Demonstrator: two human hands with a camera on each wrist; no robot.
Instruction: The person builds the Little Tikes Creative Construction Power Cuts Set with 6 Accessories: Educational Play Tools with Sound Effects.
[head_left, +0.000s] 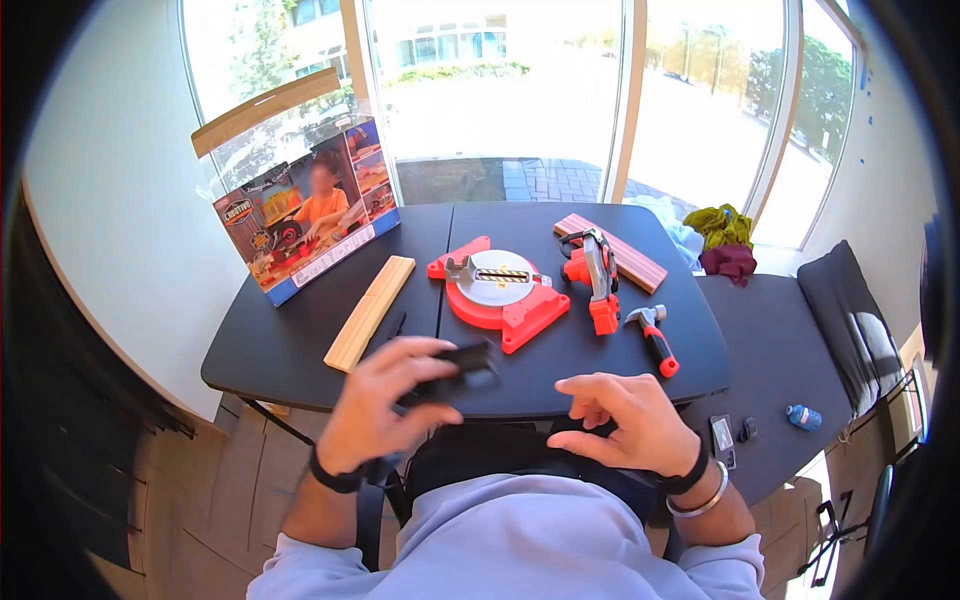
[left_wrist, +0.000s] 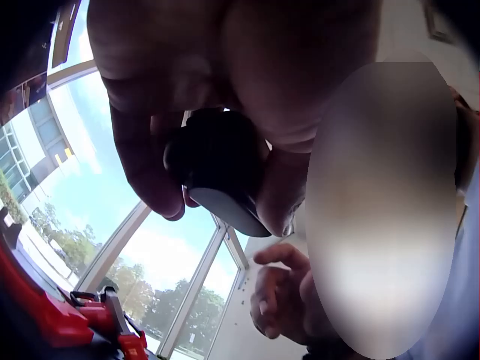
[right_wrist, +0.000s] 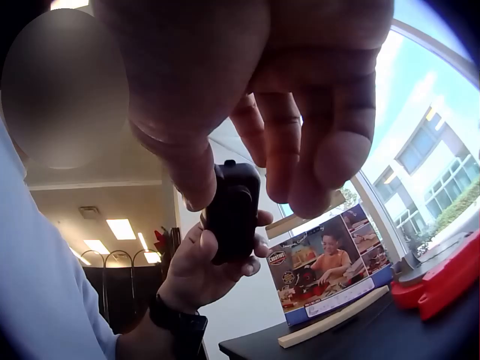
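My left hand [head_left: 378,402] grips a small black rounded object [head_left: 474,366] between thumb and fingers, above the table's near edge. In the right wrist view the black object [right_wrist: 234,214] has rounded corners and a small nub on top; I cannot tell what it is. Opposite it my right hand [head_left: 640,425] is held in the air with loosely bent fingers and nothing in them. Beyond both hands lies a red toy miter saw base [head_left: 535,318] with a grey disc. A red and grey toy saw [head_left: 598,278] and a toy hammer [head_left: 656,342] are on its right.
Light wooden strips [head_left: 370,312] lie at left on the black table [head_left: 270,345]. A reddish board [head_left: 630,262] is behind the toy saw. At the back left stands a picture box [head_left: 300,215]. A bottle [head_left: 803,417] rests on the bench [head_left: 775,350] at right.
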